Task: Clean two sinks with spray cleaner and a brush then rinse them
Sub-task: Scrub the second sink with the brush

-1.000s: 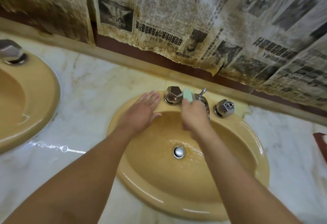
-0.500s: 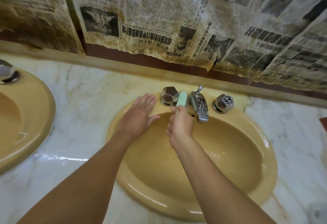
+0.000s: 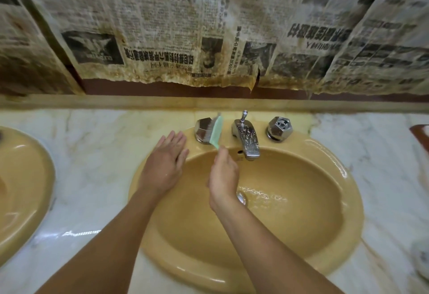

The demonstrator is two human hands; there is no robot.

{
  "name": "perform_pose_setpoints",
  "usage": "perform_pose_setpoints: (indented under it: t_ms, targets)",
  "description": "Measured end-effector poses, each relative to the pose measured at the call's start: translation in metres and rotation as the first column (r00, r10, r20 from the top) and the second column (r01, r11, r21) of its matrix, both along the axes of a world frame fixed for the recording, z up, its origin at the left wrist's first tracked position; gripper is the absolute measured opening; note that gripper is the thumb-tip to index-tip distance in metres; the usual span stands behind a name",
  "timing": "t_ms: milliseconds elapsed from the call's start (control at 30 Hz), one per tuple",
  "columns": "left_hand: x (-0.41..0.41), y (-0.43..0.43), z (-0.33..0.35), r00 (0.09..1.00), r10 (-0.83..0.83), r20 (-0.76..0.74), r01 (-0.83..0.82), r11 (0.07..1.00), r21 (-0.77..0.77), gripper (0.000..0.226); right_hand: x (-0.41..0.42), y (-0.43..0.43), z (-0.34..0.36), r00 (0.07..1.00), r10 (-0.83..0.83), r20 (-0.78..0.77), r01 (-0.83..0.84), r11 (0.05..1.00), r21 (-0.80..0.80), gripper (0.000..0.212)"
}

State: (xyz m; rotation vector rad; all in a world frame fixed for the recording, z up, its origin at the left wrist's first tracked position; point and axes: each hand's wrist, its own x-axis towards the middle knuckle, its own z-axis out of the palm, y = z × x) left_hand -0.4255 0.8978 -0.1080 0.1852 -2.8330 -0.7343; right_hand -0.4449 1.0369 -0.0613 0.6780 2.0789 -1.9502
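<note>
A yellow oval sink (image 3: 325, 235) fills the middle, with water pooled around its drain (image 3: 242, 198). My right hand (image 3: 223, 177) grips the handle of a mint-green brush (image 3: 217, 131). The brush's bristles press against the left chrome tap knob (image 3: 201, 129) at the sink's back rim. My left hand (image 3: 166, 166) lies flat, fingers spread, on the sink's left rim. The chrome spout (image 3: 247, 139) and the right knob (image 3: 279, 128) stand to the right of the brush. A second yellow sink (image 3: 25, 189) shows partly at the left edge.
White marble counter (image 3: 97, 154) surrounds both sinks. Stained newspaper (image 3: 209, 26) covers the wall above a low backsplash ledge. A dark red object (image 3: 421, 134) sits at the right edge, and a pale blurred object (image 3: 421, 259) lies at the lower right.
My right hand has moved the brush left, from beside the spout onto the left knob. The view has shifted, centring the sink. My left hand stays on the rim.
</note>
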Motion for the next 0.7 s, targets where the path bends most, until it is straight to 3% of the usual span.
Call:
perform_pose_setpoints:
  t_ms: [100,233,400,600,700]
  targets:
    - [0.006,0.0,-0.001,1.0,-0.003,0.017,0.002,1.0,0.007,0.058,-0.006,0.002,-0.008,0.996,-0.082,0.026,0.082,0.997,0.012,0.044]
    - [0.021,0.002,-0.003,1.0,-0.008,0.03,0.008,1.0,0.005,0.06,0.004,0.005,-0.007,1.0,0.008,-0.006,-0.008,1.0,0.015,0.04]
    - [0.038,0.004,-0.007,0.999,-0.029,0.046,0.032,0.998,-0.051,0.066,-0.004,0.004,-0.008,0.997,-0.041,0.068,0.04,0.999,0.015,0.04]
    - [0.037,0.007,-0.001,0.999,-0.001,0.04,0.002,1.0,-0.024,0.069,-0.004,0.015,-0.002,0.995,-0.032,0.096,0.041,0.995,-0.093,0.038]
    - [0.037,0.008,0.001,0.999,0.017,0.042,-0.017,1.0,-0.008,0.063,-0.002,0.013,-0.006,0.999,0.046,0.001,-0.046,0.997,-0.06,0.041]
